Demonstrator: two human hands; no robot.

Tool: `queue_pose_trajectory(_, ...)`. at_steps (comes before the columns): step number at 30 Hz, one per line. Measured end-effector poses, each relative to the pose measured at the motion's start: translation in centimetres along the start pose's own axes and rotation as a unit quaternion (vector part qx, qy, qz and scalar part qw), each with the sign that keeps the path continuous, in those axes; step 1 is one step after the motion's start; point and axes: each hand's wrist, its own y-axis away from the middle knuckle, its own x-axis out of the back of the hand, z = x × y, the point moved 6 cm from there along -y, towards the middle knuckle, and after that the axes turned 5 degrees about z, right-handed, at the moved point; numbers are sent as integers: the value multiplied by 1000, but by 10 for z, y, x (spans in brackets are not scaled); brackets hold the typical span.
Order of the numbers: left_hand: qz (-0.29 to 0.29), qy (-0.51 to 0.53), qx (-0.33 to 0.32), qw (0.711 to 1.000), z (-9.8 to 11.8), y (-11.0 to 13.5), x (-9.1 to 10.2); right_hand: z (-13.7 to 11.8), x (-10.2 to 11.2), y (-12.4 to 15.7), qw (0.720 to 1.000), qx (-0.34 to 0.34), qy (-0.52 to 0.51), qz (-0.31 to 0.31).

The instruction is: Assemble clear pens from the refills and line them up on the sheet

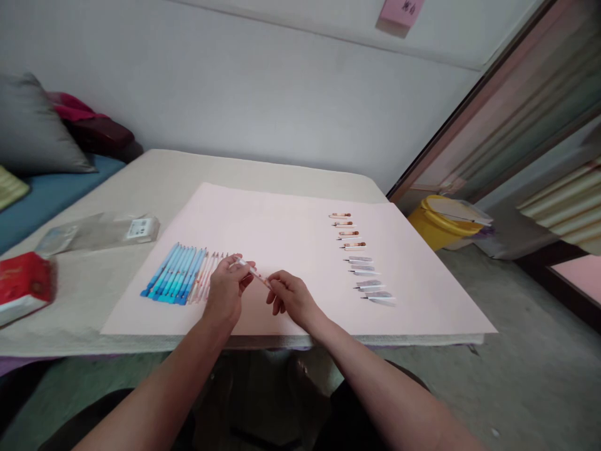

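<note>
Between my two hands, a slim white-and-pink pen (pixel 256 273) is held at a slant above the pink sheet (pixel 291 232). The fingers of my left hand (pixel 228 279) close around its upper left end. My right hand (pixel 292 295) pinches its lower right end. Beside my left hand lies a row of pale pink pens (pixel 201 279), partly hidden by that hand. Left of them is a row of several blue pens (pixel 174 274). Over on the right, short brown-topped refill-like pieces (pixel 352 245) and grey-and-white ones (pixel 369 284) lie in a column.
A clear plastic bag (pixel 101 233) and a red box (pixel 25 285) lie on the table cover (pixel 89 300) at left. A grey cushion (pixel 40 128) rests beyond them. Off the table's right side stands a yellow bucket (pixel 434 225). A wall runs along the back.
</note>
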Motion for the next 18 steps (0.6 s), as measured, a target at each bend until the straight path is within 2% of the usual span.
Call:
queue_pose_trajectory(1,2,1,0,1000,0,0,0,0,1,0,1000,5,10,2)
queue_pose_trajectory(3,7,1,2,1000,1,1,0,-5,7,1,993,47,95,48)
queue_pose_trajectory(6,6,0,0,1000,1,1,-1,-16,12,8,946,116,278,117)
queue_pose_trajectory(9,3,-2,-4,1000,1,1,-1,-21,8,13,909,141,374,115)
queue_pose_trajectory(11,3,-4,-2,1000,0,0,0,-21,7,12,913,133,370,107)
queue_pose_trajectory(15,0,-6,3,1000,-2,0,0,-12,5,6,965,82,244,52)
queue_pose_trajectory(18,0,-4,3,1000,-1,1,0,-10,6,5,967,82,231,64)
